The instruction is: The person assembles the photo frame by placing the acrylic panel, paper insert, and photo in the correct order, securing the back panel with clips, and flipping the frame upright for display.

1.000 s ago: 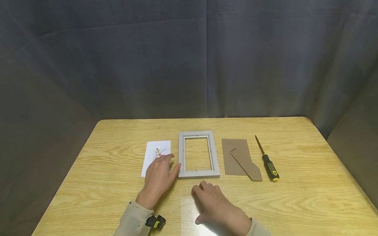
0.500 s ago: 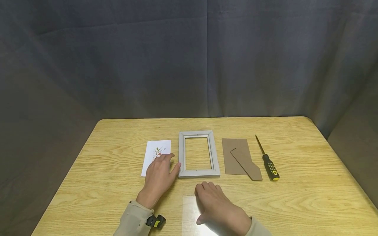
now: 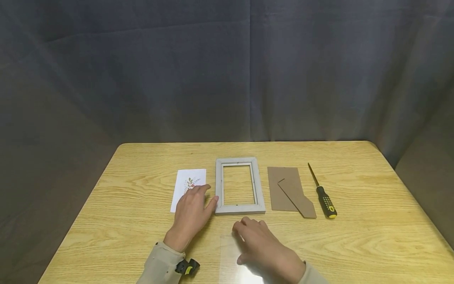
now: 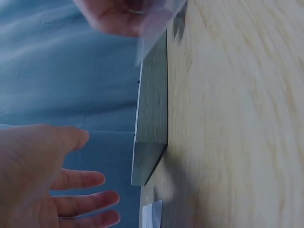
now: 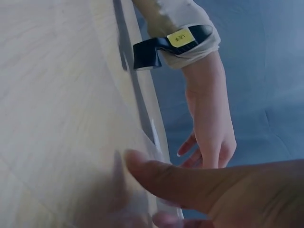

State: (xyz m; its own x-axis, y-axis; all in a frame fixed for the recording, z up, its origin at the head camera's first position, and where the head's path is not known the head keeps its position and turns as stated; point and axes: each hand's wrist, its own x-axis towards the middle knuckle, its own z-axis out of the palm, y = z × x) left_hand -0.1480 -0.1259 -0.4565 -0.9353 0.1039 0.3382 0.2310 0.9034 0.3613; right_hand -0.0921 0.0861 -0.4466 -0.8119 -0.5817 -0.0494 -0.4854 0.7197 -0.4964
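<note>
In the head view my left hand (image 3: 191, 209) hovers over the lower right of a white card with a printed flower (image 3: 180, 178). Its fingers are spread and relaxed, and the thumb tip is right at the left side of a grey picture frame (image 3: 238, 209). Nothing is in that hand; the left wrist view shows its fingers (image 4: 80, 178) apart. My right hand (image 3: 260, 246), nearer the front, holds a clear sheet (image 3: 228, 256) by its edge. That thin see-through sheet (image 4: 154, 35) also shows at the right fingers in the left wrist view. Part of it is hidden beneath the hand.
Right of the frame lies a brown backing board (image 3: 280, 201) with a stand leg (image 3: 303, 205). Further right is a screwdriver (image 3: 324, 201) with a black and yellow handle. A dark curtain (image 3: 227, 79) hangs behind the wooden table (image 3: 372, 236).
The right hand has shifted a little with the clear sheet, and the bright reflection on the sheet has shrunk. The left hand, card, frame, board and screwdriver stay put.
</note>
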